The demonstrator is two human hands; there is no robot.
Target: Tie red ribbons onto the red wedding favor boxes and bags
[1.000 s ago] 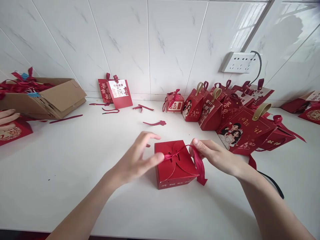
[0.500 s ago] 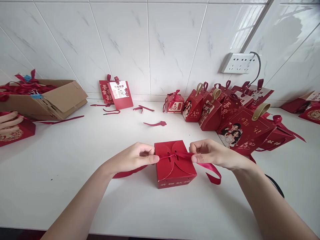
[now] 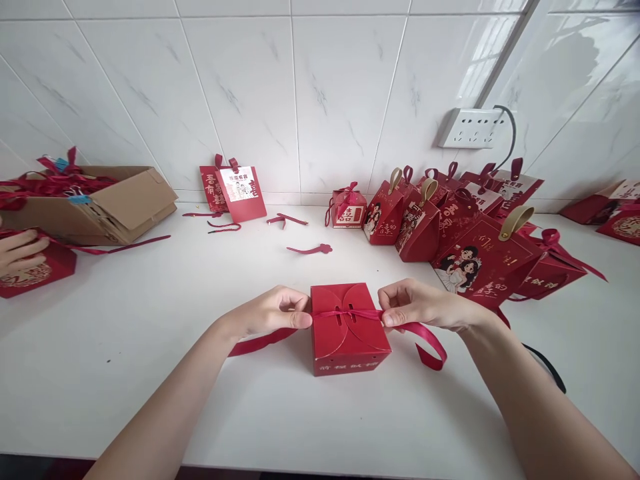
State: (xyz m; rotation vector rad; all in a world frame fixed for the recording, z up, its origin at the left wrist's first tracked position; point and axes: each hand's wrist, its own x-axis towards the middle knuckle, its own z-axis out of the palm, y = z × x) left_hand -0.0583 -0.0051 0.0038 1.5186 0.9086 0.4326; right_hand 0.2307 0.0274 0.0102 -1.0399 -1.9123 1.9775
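A red gift box (image 3: 350,340) with interlocking curved top flaps stands on the white table in front of me. Across its top runs a red ribbon (image 3: 367,314), crossed or knotted at the slots in the middle. At the box's left edge, my left hand (image 3: 285,310) pinches one side of the ribbon, and a loose tail hangs out below the wrist. My right hand (image 3: 407,308) grips the other side near the right edge. From there the ribbon's free end curls onto the table.
Several red gift boxes (image 3: 483,260) crowd the right, below a power strip (image 3: 473,129). At left, another person's hand (image 3: 20,253) rests on a red box beside a cardboard box (image 3: 125,207) of ribbons. Ribbon scraps (image 3: 310,249) and red cards (image 3: 245,207) lie near the wall.
The ribbon over the box top has been drawn straighter and flatter, with its crossing tighter at the centre. Both my hands keep their pinch. The view has tilted slightly.
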